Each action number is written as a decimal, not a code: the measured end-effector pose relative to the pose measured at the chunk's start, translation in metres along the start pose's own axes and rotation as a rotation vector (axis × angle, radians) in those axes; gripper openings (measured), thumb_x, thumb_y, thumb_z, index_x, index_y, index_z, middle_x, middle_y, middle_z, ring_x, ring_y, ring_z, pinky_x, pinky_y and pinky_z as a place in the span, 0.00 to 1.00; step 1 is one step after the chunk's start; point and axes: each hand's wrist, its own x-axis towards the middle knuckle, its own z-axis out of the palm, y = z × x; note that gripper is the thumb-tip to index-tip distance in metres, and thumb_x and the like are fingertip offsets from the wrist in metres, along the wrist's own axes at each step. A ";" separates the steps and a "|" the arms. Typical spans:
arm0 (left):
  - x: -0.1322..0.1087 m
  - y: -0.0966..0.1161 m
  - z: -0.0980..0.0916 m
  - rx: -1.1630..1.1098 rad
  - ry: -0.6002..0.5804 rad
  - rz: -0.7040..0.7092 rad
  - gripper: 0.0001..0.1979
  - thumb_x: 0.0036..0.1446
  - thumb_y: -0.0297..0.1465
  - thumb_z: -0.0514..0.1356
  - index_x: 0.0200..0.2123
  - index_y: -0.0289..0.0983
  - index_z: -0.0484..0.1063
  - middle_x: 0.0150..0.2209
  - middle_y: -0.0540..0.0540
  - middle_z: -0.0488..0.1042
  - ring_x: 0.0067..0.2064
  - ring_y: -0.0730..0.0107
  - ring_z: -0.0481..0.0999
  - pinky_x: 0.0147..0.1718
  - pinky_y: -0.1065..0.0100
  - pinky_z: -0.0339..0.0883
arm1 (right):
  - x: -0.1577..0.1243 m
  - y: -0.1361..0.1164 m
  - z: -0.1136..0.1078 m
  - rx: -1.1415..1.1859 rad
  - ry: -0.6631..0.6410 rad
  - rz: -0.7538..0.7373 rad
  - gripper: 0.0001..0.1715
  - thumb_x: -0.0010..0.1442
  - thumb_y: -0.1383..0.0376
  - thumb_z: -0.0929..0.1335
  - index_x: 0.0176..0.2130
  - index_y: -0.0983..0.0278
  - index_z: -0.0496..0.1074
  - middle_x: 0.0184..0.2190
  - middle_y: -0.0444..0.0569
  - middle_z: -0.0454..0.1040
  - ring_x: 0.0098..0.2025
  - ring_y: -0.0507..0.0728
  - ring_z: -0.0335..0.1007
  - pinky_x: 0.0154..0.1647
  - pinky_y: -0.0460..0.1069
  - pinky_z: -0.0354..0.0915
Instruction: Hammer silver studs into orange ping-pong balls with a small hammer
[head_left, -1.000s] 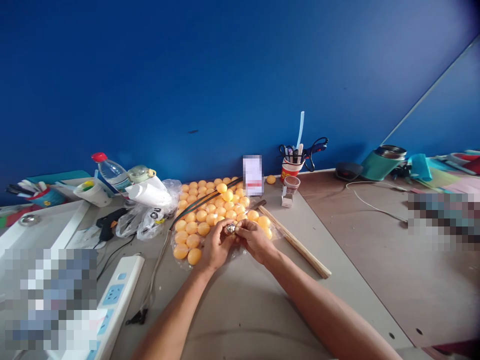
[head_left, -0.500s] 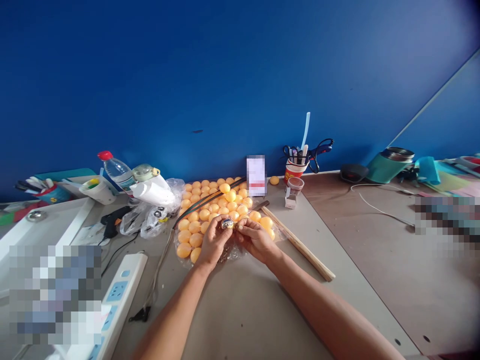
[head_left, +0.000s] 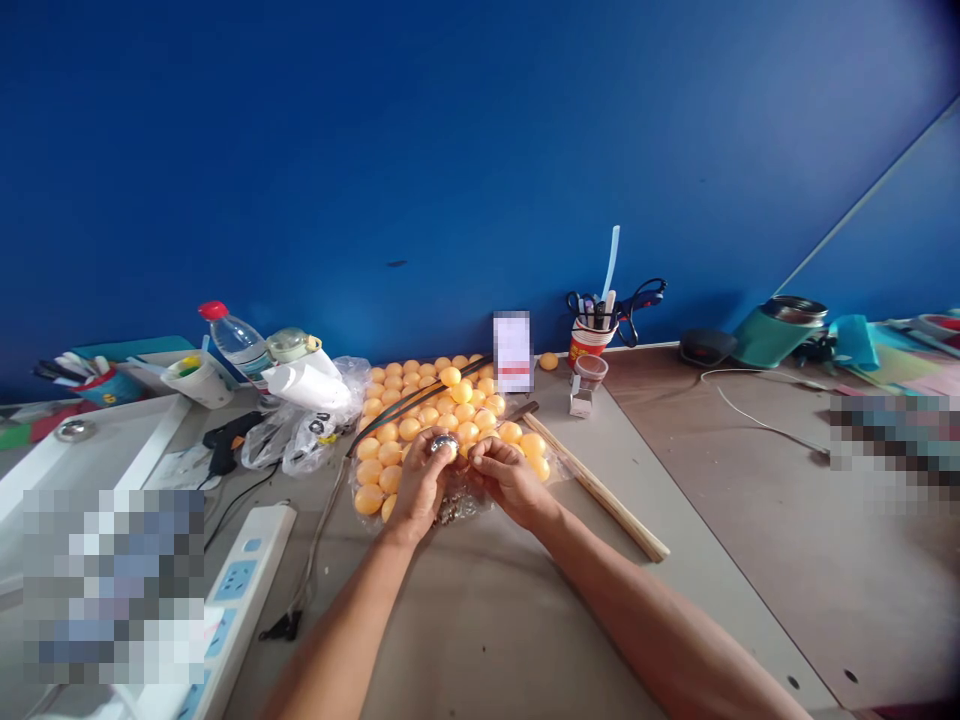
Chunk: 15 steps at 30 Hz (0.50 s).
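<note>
A small, shiny, round silver piece (head_left: 445, 444) is pinched between the thumb and fingers of my left hand (head_left: 420, 487). Close by on the right, the fingertips of my right hand (head_left: 513, 480) are pressed together; whatever they hold is too small to make out. Both hands are just above the front part of a bagged layer of orange balls (head_left: 390, 455), which look like ping-pong balls. Clear plastic (head_left: 465, 500) with small dark bits shows between my wrists.
A bundle of wooden sticks (head_left: 600, 485) lies right of the balls. Behind stand a propped phone (head_left: 513, 350) and a cup of tools (head_left: 589, 338). On the left are a power strip (head_left: 244, 580), a glue gun (head_left: 223, 442) and a bottle (head_left: 236, 338).
My left hand has moved slightly left and turned the silver piece, which now shows a smoother face. The gap between my hands is a little wider; the right hand has barely moved.
</note>
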 end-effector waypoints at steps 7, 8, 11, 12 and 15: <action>-0.002 0.014 0.002 -0.144 -0.047 -0.073 0.13 0.47 0.28 0.63 0.37 0.38 0.65 0.35 0.51 0.71 0.28 0.77 0.71 0.30 0.71 0.65 | -0.013 0.006 0.007 -0.480 -0.062 -0.154 0.10 0.52 0.60 0.70 0.31 0.63 0.66 0.23 0.41 0.65 0.24 0.49 0.58 0.25 0.45 0.55; -0.002 0.015 0.002 -0.147 -0.050 -0.070 0.13 0.47 0.28 0.62 0.37 0.38 0.65 0.35 0.52 0.71 0.28 0.78 0.70 0.30 0.72 0.64 | -0.015 0.006 0.007 -0.573 -0.053 -0.207 0.08 0.53 0.62 0.69 0.31 0.63 0.66 0.24 0.41 0.65 0.25 0.49 0.58 0.25 0.45 0.56; -0.001 0.015 0.000 -0.149 -0.048 -0.057 0.11 0.48 0.28 0.62 0.36 0.38 0.65 0.35 0.52 0.71 0.27 0.79 0.70 0.30 0.72 0.64 | -0.017 0.003 0.006 -0.889 0.022 -0.447 0.02 0.56 0.67 0.65 0.31 0.63 0.66 0.27 0.44 0.68 0.29 0.52 0.62 0.29 0.47 0.60; 0.000 0.014 -0.001 -0.149 -0.043 -0.054 0.11 0.49 0.28 0.62 0.36 0.38 0.65 0.35 0.51 0.71 0.27 0.79 0.69 0.30 0.72 0.64 | -0.016 0.002 0.005 -0.979 0.056 -0.534 0.02 0.56 0.68 0.64 0.31 0.63 0.67 0.28 0.45 0.69 0.30 0.52 0.63 0.31 0.47 0.61; 0.003 0.013 -0.003 -0.163 -0.027 -0.047 0.10 0.50 0.29 0.61 0.36 0.38 0.65 0.35 0.51 0.71 0.28 0.78 0.70 0.29 0.73 0.65 | -0.013 -0.003 -0.002 -1.150 0.168 -0.724 0.06 0.58 0.69 0.62 0.35 0.63 0.68 0.31 0.47 0.71 0.33 0.54 0.66 0.35 0.49 0.63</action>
